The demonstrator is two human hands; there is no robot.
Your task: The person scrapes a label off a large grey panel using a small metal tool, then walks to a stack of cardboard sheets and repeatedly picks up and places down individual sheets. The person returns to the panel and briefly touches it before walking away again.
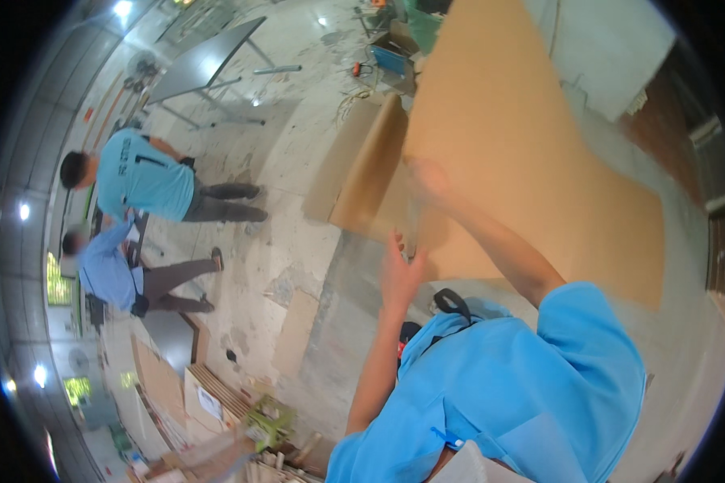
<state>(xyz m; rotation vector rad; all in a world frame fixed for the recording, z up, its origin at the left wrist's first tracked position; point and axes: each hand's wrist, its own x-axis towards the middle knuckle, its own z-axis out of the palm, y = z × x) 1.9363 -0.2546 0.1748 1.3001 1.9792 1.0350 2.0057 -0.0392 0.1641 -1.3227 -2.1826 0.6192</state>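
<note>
Broad brown sheet (540,153), spread ahead and rightward, beside a curled brown piece (369,181).
Near its left edge: left grip (401,276), fingers parted; right grip (429,179), too blurred to judge. Probably light, bendy, easily creased; best taken by opposite edges, palms flat.

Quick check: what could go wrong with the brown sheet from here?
Crease: the sheet curls into a roll on its left, so it might kink there.
Slip: the right hand is blurred and its grip is unclear; the sheet could shift.
Pinch: the left hand is close to the roll, so its fingers might get caught if the curl moves.
</note>
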